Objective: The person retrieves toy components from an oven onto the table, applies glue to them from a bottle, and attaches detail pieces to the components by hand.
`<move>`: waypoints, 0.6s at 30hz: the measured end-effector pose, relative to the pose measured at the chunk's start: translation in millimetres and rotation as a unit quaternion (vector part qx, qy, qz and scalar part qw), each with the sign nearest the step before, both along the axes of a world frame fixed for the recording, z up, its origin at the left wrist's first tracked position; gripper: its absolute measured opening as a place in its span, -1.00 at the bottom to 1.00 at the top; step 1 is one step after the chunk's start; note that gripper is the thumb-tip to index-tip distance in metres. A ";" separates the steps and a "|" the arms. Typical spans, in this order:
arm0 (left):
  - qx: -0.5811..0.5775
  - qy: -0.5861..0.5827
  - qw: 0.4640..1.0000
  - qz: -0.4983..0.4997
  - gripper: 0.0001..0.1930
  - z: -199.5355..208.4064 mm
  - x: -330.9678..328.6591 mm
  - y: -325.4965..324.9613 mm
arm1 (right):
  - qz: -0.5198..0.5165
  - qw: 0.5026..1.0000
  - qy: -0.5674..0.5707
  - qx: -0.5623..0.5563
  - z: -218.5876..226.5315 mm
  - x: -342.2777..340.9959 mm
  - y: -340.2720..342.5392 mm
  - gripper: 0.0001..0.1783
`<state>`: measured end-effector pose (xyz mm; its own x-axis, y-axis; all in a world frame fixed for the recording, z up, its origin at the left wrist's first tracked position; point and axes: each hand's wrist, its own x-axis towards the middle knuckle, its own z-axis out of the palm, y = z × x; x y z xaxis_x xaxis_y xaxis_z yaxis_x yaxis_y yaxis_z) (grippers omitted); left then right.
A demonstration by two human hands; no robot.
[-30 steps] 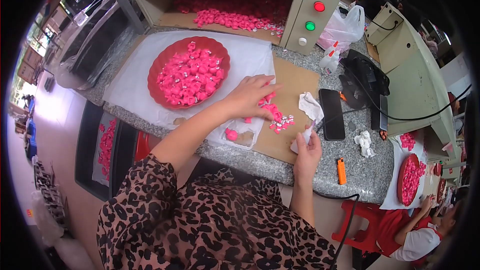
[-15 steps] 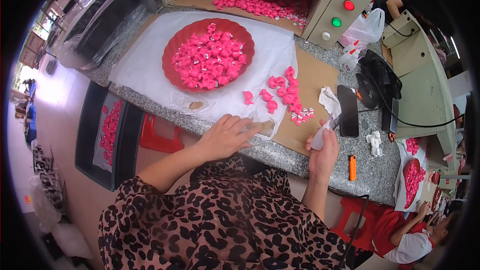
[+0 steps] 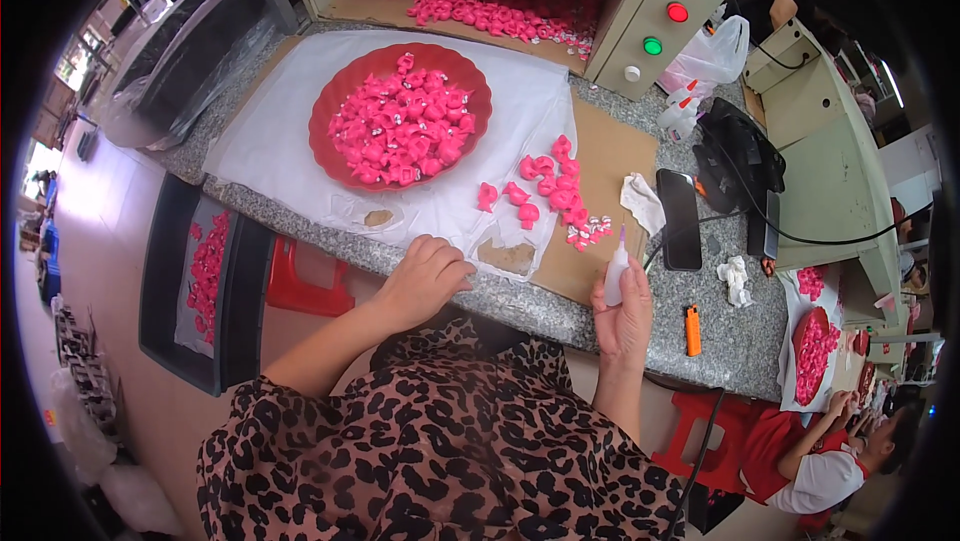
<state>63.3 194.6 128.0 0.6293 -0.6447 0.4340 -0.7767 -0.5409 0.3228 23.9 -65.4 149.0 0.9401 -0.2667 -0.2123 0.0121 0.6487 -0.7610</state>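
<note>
My right hand (image 3: pixel 627 316) is wrapped round a small translucent white squeeze bottle (image 3: pixel 616 276), held upright with its thin nozzle pointing up, over the front edge of the table. My left hand (image 3: pixel 425 283) rests at that edge on white paper (image 3: pixel 270 156), its fingers curled in and nothing seen in them. Beyond it, a red scalloped bowl (image 3: pixel 325 146) is heaped with small pink moulded pieces (image 3: pixel 400 126). Several loose pink pieces (image 3: pixel 565 181) lie between the bowl and a brown cardboard sheet (image 3: pixel 615 146), with small white-and-silver bits (image 3: pixel 590 232) beside them.
At the back stands a cream machine box (image 3: pixel 625 51) with pink pieces inside. To the right lie a crumpled cloth (image 3: pixel 642 203), a black phone (image 3: pixel 680 221), an orange lighter (image 3: pixel 693 331) and a black bag (image 3: pixel 740 156). A dark bin (image 3: pixel 235 311) stands at left; another person (image 3: pixel 820 461) sits at right.
My left hand has drawn back slightly left, its outstretched fingers now curled. My right hand has brought the bottle more upright, with its nozzle now plainly visible. The whole view has shifted a little.
</note>
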 end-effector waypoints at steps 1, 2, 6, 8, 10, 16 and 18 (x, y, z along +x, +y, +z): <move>-0.026 0.014 1.000 -0.009 -0.76 1.6 0.3 2.0 | -0.014 0.999 0.010 0.029 -1.8 0.4 -0.5 -0.72; -0.051 0.028 0.998 -0.017 -0.75 2.4 0.6 4.1 | -0.015 0.999 0.010 0.028 -4.5 0.7 -3.0 -0.72; -0.066 0.038 0.997 -0.004 -0.70 -3.7 -3.4 17.6 | 0.026 0.986 -0.019 0.164 -8.3 3.9 -5.8 -0.71; -0.036 -0.025 0.999 -0.019 -0.64 -4.5 -3.9 24.9 | 0.025 0.982 -0.014 0.187 -8.8 5.0 -4.4 -0.71; -0.073 -0.016 0.997 0.010 -0.63 7.4 -7.5 20.7 | 0.019 0.977 -0.013 0.210 -9.6 6.9 -2.6 -0.69; -0.474 0.573 0.667 -0.037 -0.64 17.6 -0.9 -32.8 | 0.094 0.961 -0.027 0.257 -6.9 8.1 18.8 -0.63; -0.517 0.616 0.590 -0.069 -0.66 20.8 5.7 -58.0 | 0.099 0.964 -0.029 0.246 2.2 10.2 29.7 -0.62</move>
